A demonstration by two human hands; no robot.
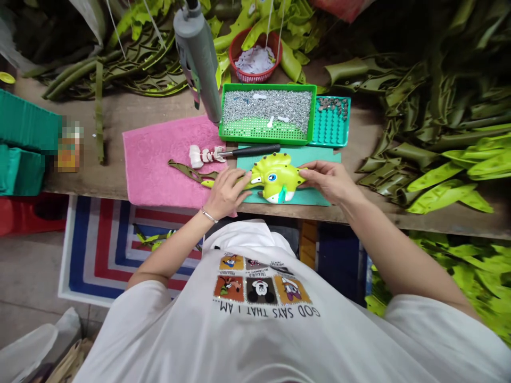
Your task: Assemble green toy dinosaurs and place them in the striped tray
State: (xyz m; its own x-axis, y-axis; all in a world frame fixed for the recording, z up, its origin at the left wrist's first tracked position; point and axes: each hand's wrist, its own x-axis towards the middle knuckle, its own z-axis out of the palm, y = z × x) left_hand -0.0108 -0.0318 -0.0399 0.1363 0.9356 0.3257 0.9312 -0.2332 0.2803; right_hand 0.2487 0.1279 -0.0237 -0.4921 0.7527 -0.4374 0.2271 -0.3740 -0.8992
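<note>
A yellow-green plastic toy dinosaur head (279, 175) with a blue eye and a white-and-teal mouth lies over the teal mat (319, 198). My left hand (227, 192) is closed over its left end, where a long olive plastic strip (187, 171) sticks out toward the pink towel (149, 165). At the other end, my right hand (329, 180) pinches the pointed tip between thumb and fingers. Just beyond the toy lies a hammer-like tool with a black handle (259, 151), its head end wrapped in white-and-red cloth (203, 155).
A grey electric screwdriver (199, 58) hangs above the towel. Behind the mat stand a green tray (265, 139) of screws and a teal tray (330, 127) with small metal parts. A red basket (255, 77) holds white pieces. Olive plastic parts (407, 133) pile up at right.
</note>
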